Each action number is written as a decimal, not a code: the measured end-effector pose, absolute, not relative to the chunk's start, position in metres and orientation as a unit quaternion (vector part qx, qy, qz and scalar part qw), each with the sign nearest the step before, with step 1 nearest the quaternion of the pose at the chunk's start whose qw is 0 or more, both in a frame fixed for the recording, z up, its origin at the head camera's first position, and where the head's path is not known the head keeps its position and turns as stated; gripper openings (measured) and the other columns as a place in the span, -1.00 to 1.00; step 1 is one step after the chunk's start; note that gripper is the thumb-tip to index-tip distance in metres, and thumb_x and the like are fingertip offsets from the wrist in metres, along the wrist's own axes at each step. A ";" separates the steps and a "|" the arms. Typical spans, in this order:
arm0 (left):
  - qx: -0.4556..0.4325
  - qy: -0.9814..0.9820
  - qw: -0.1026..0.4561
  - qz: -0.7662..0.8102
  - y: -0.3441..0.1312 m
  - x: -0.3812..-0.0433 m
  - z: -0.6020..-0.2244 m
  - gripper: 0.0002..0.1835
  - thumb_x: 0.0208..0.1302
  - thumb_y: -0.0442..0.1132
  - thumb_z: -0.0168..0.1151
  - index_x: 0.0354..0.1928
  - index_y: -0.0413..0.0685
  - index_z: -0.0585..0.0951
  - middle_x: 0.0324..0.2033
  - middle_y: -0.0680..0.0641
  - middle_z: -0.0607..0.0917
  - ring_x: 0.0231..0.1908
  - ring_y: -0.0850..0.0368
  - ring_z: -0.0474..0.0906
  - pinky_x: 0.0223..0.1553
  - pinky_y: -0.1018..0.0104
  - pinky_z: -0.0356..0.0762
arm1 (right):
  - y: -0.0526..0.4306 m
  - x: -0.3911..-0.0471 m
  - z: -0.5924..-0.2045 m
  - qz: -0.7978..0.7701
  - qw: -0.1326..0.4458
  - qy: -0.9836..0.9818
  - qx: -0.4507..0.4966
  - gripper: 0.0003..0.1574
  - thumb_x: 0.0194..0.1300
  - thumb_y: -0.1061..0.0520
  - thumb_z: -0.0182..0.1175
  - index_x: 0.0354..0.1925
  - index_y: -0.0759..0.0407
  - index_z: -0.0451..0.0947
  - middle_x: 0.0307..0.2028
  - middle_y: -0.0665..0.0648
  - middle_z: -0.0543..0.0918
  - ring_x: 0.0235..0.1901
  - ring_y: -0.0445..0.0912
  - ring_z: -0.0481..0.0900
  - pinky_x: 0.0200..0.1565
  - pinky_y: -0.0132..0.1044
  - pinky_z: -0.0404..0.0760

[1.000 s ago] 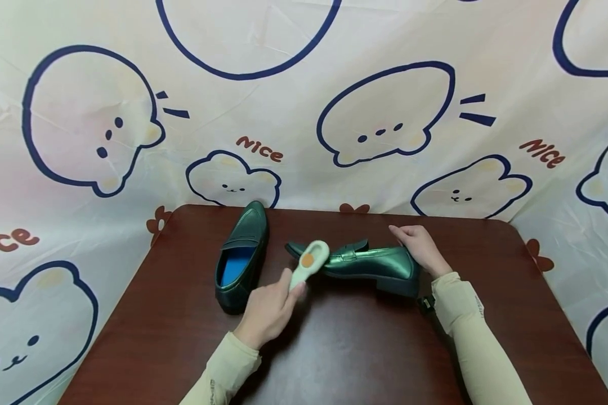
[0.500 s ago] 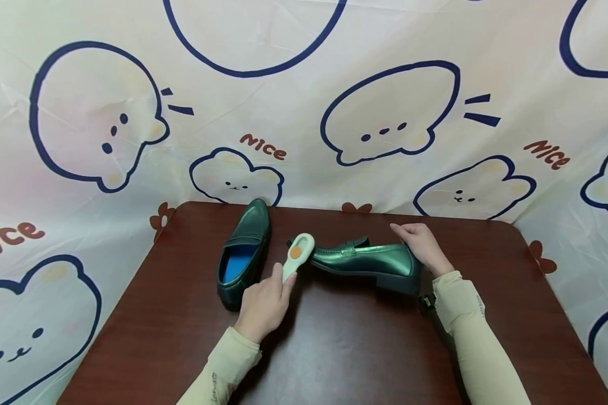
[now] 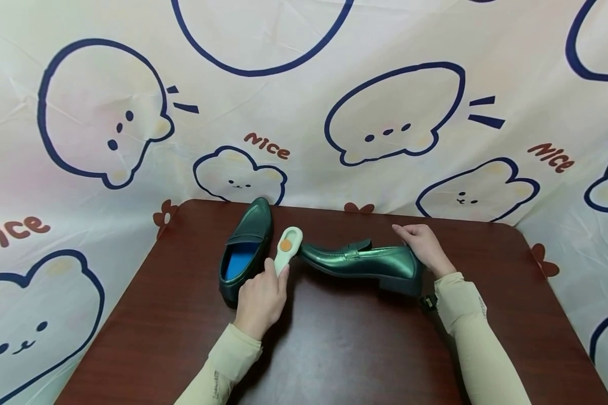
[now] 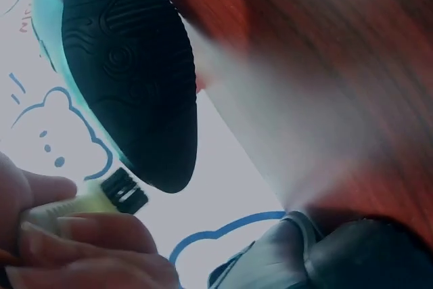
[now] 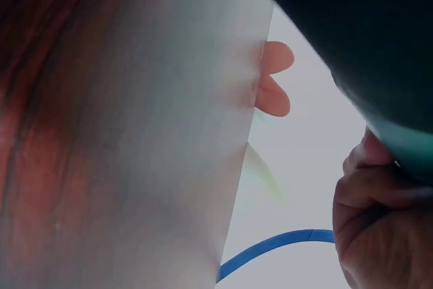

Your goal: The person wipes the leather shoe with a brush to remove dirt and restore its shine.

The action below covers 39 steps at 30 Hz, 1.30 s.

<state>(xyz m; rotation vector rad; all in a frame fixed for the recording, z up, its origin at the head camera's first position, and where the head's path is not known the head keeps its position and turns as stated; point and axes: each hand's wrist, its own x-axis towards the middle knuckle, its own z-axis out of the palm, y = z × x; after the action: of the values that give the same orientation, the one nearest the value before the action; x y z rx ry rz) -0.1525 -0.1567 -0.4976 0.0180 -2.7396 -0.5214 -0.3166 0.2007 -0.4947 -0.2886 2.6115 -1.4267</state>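
Observation:
My left hand (image 3: 260, 301) grips the pale green handle of a small brush (image 3: 285, 247) with an orange dot. Its short dark bristles (image 4: 125, 191) stand right at the toe of a shiny green loafer (image 3: 360, 261), as the left wrist view shows. That loafer points left, its patterned sole (image 4: 128, 72) turned to the left wrist camera. At its heel end, my right hand (image 3: 425, 247) holds the back of the shoe; some of those fingers are hidden behind it. A second green loafer (image 3: 248, 236) with a blue insole stands just left of the brush, toe pointing away.
Everything is on or over a dark red-brown table (image 3: 344, 349) with rounded far corners. A pale cloth (image 3: 304, 112) with cartoon bears hangs behind and along the sides. A small black device (image 3: 428, 302) shows under my right wrist.
My left hand has moved the brush leftward along the held loafer, from its front part to the tip of the toe. The right hand keeps its hold on the heel.

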 end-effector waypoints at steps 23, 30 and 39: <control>-0.101 -0.975 0.053 -0.189 -0.138 -0.138 -0.509 -0.60 0.67 0.08 -0.10 -0.27 -0.06 0.30 -0.73 0.07 0.27 -0.77 0.16 0.17 -0.69 0.28 0.12 | 0.181 -0.286 -0.456 -0.482 -0.087 0.854 -0.177 -0.33 0.55 0.20 0.14 -0.75 0.27 0.32 -0.79 -0.07 0.24 -0.74 -0.19 0.20 -0.61 -0.27 0.16; -0.055 -0.982 0.072 -0.163 -0.152 -0.142 -0.513 -0.61 0.64 0.04 -0.03 -0.29 -0.11 0.32 -0.74 -0.01 0.31 -0.77 0.07 0.23 -0.70 0.20 0.18 | 0.181 -0.285 -0.457 -0.480 -0.088 0.855 -0.174 -0.34 0.55 0.20 0.15 -0.75 0.25 0.33 -0.80 -0.11 0.23 -0.73 -0.18 0.20 -0.60 -0.29 0.16; -0.016 -0.977 0.133 -0.165 -0.163 -0.148 -0.507 -0.61 0.59 -0.01 0.09 -0.20 -0.26 0.42 -0.74 -0.07 0.39 -0.78 0.03 0.31 -0.72 0.15 0.29 | 0.195 -0.306 -0.494 -0.473 -0.129 0.856 -0.165 -0.30 0.55 0.14 0.17 -0.77 0.21 0.30 -0.81 -0.05 0.20 -0.77 -0.27 0.15 -0.65 -0.29 0.09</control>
<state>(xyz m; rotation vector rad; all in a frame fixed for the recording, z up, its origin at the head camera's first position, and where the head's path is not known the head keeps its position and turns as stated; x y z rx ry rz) -0.1481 -0.1629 -0.5068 -0.0477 -2.8343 -0.4796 -0.3059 0.1947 -0.4937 -0.5676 2.9353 -1.6215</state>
